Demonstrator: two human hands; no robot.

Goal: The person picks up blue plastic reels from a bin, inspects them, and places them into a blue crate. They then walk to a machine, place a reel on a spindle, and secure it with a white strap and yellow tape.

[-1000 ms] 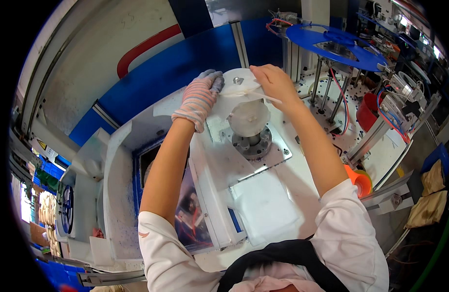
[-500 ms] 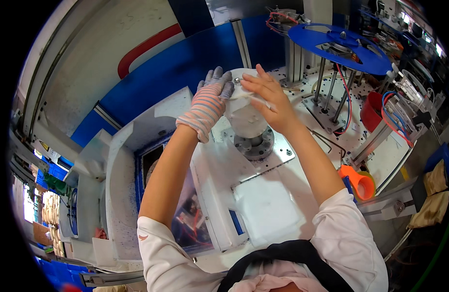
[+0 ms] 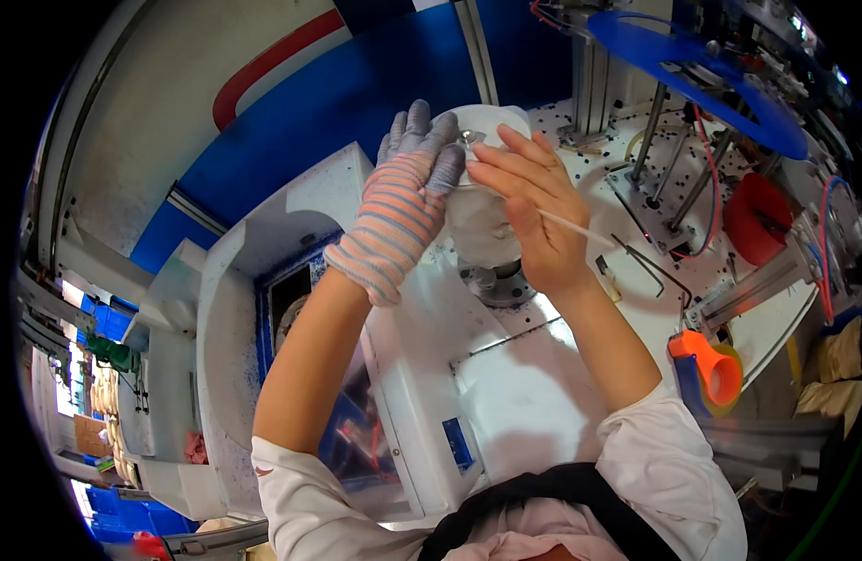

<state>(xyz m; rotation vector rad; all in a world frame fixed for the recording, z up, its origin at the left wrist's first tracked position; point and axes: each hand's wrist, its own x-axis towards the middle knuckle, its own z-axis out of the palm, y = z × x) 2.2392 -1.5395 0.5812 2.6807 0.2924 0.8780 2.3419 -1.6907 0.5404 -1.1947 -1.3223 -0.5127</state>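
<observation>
My left hand (image 3: 417,154), in a grey glove with orange and grey stripes, lies flat with fingers extended on the left side of a pale round piece (image 3: 495,118). That piece tops a whitish, rounded fixture (image 3: 482,229) on a dark metal base (image 3: 501,287). My bare right hand (image 3: 538,201) reaches the fixture's right side, fingers stretched toward a small shiny metal knob (image 3: 468,137) at its centre. A thin white strip (image 3: 578,228) slants across the right hand below the thumb; whether the hand grips it is unclear. The left palm is hidden.
A blue disc (image 3: 697,79) stands on metal posts at the right, near a red container (image 3: 756,220). Hex keys (image 3: 646,266) and scattered dark bits lie on the white tabletop (image 3: 543,411). An orange tape dispenser (image 3: 707,365) sits at the right edge. A white housing (image 3: 230,327) rises at left.
The view has shifted, bringing the hands and fixture closer. My right hand has turned, with its fingers closer together. The white strip now extends out past it to the lower right.
</observation>
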